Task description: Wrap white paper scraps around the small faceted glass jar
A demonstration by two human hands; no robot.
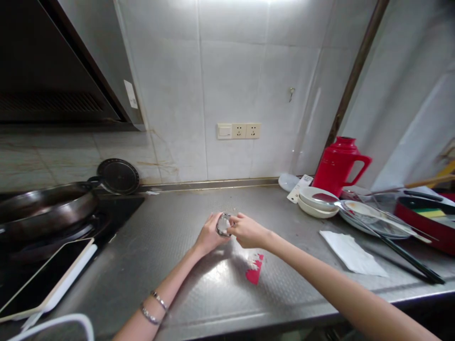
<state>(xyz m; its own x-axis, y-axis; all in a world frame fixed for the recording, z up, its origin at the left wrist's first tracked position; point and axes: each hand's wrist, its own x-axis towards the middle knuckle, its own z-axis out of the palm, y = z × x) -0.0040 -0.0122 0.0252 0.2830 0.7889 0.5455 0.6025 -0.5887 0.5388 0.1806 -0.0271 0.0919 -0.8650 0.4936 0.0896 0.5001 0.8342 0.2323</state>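
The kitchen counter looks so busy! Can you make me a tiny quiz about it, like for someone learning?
1. Fill in: the ____ hand cups the small round object.
2. True or false: the thermos jug stands to the right of the wall sockets in the picture.
3. What colour is the jagged piece on the counter? A) green; B) pinkish red; C) black.

Key: 1. left, as the left hand shows; 2. true; 3. B.

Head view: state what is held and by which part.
The left grip holds a small round object by its outer side; whether the right grip holds anything cannot be told.
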